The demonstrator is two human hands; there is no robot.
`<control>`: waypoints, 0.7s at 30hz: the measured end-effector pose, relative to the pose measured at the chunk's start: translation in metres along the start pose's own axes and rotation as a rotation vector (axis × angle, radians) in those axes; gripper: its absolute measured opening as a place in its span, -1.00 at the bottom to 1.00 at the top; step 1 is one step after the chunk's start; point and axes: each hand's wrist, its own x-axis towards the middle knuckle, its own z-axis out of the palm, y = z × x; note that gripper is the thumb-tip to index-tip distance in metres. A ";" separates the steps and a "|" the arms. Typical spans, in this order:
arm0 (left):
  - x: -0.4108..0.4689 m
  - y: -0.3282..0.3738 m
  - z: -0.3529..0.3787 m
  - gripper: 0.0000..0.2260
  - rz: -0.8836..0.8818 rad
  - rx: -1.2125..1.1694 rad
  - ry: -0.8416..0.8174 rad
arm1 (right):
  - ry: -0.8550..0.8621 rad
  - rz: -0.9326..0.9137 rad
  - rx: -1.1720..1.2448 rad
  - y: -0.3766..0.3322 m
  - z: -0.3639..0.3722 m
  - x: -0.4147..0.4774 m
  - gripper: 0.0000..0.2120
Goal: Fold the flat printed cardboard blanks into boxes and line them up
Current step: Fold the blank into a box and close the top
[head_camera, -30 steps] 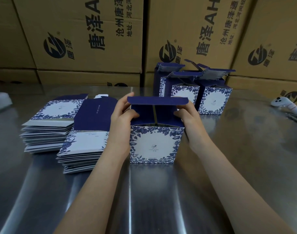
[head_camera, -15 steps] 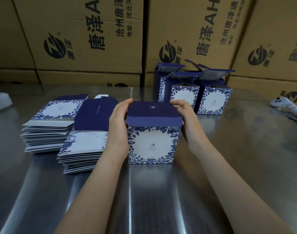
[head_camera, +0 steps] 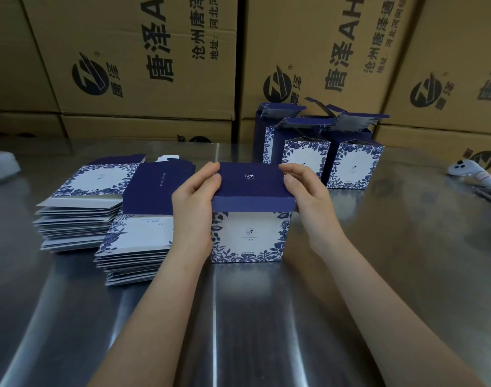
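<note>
A box (head_camera: 250, 238) stands upright on the steel worktop (head_camera: 266, 317), directly in front of the person. Its navy lid (head_camera: 251, 181) is folded down over the top. The lid's front flap is seen lying outside the front panel, and it appears not yet tucked in. The left grip (head_camera: 192, 202) is closed on the lid's left edge, with the thumb laid on top and the fingers curled at the side. The right grip (head_camera: 308, 196) is closed on the right edge, with the fingers curled over the top.

The box is judged to be empty and very light. It is made of thin printed card, which is likely stiff along the creases but easily dented across the flat panels. It is best held at the edges and corners, where the folds give strength. The card looks matte, so little slipping in the fingers is expected, though the box may slide on the smooth, reflective steel if it is pushed.

The front panel is white and framed with a blue leaf pattern, and a small white emblem is printed on the lid. Two stacks of flat blanks (head_camera: 79, 213) lie to the left. Folded boxes (head_camera: 353, 166) with raised lids are grouped behind on the right. Brown corrugated cartons (head_camera: 141, 88) are stacked at the back.
</note>
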 end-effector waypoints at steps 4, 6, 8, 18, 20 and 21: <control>-0.001 -0.001 0.000 -0.87 0.062 0.063 -0.013 | 0.049 -0.073 -0.082 0.000 0.001 -0.002 -0.81; 0.001 -0.002 -0.001 -0.79 0.074 0.101 -0.052 | 0.049 -0.076 -0.094 -0.001 -0.001 -0.001 -0.79; 0.001 -0.003 -0.002 -0.75 0.097 0.165 -0.117 | 0.013 -0.055 -0.066 -0.001 -0.003 -0.001 -0.82; -0.001 -0.007 -0.004 -0.61 0.231 0.433 -0.250 | -0.115 -0.124 -0.136 0.005 -0.009 -0.002 -0.79; -0.001 -0.006 -0.003 -0.67 0.240 0.466 -0.246 | -0.100 -0.138 -0.135 0.006 -0.009 -0.002 -0.78; -0.002 -0.006 -0.003 -0.70 0.256 0.487 -0.228 | -0.094 -0.154 -0.136 0.006 -0.009 -0.002 -0.78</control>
